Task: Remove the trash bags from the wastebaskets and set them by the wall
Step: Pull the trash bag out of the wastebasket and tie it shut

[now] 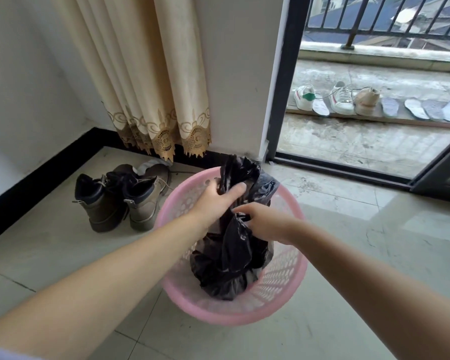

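Observation:
A pink perforated plastic wastebasket (283,289) stands on the tiled floor in the middle of the view. A black trash bag (231,255) sits inside it, its top gathered and pulled up above the rim. My left hand (216,198) grips the bunched upper part of the bag. My right hand (265,222) pinches the bag's neck just below, its fingertips hidden in the black plastic. The bag's lower part still lies inside the basket.
A pair of brown boots (122,201) stands left of the basket near a black skirting board. A cream curtain (151,81) hangs against the wall behind. At right an open sliding door (283,81) leads to a balcony with sneakers (342,98) and insoles.

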Tool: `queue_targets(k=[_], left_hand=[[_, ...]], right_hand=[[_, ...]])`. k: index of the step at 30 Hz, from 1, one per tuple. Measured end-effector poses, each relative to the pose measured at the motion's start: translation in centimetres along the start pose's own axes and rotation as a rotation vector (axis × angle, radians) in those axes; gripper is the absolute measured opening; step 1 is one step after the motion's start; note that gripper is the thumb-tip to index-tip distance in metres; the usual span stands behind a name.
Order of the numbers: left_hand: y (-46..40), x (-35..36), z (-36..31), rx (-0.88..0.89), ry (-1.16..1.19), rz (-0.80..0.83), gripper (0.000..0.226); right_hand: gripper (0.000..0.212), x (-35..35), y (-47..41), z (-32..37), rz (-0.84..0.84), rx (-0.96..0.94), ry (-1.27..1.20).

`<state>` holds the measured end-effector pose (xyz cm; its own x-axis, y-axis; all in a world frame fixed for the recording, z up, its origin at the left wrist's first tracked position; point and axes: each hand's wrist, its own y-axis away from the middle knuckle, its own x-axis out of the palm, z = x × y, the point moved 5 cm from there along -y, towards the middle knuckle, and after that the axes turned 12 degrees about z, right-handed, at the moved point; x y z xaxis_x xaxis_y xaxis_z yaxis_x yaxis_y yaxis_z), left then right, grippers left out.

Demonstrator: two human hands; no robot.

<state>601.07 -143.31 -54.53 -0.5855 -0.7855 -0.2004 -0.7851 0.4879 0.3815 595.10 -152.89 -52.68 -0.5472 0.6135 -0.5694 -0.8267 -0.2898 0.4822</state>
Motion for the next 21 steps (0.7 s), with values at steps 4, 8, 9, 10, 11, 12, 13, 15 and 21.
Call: queue_targets(k=[4,8,9,10,11,12,13,15,21], left_hand=[[-0.6,1.6,-0.2,0.049,-0.254,-0.081,0.050],[0.1,-0.4,1.4,0.094,-0.277,-0.189,0.059],[0.4,-0.7,1.5,0.119,-0.315,-0.185,0.054],[0.8,-0.5,1.4,0.170,-0.367,-0.156,0.048],[1.1,-0.1,1.4,0.233,-0.427,-0.110,0.041],[1.4,0.4,1.5,0.293,-0.503,-0.056,0.037],[1.8,1.0,1.5,0.342,-0.598,0.007,0.038],[2.5,2.5,1.9,0.393,-0.784,0.151,0.047],[1.9,4.0,2.7,0.312,-0.859,0.196,0.088]], right_hand=[[0.041,0.9,0.5,-0.2,0.147,-0.011,0.073],[0.056,-0.9,0.3,-3.7,0.006,0.141,-0.003],[0.053,-1.3,0.1,-4.6,-0.060,0.148,-0.081],[0.046,-1.6,0.0,-5.2,-0.129,0.155,-0.152],[0.041,-1.8,-0.2,-5.7,-0.196,0.177,-0.190],[0.037,-2.1,-0.4,-6.0,-0.267,0.198,-0.194],[0.034,-2.3,-0.7,-6.1,-0.336,0.223,-0.182],[0.027,-2.5,-1.0,-6.0,-0.430,0.243,-0.204],[0.025,-1.8,-1.0,-3.8,-0.269,0.073,-0.620]])
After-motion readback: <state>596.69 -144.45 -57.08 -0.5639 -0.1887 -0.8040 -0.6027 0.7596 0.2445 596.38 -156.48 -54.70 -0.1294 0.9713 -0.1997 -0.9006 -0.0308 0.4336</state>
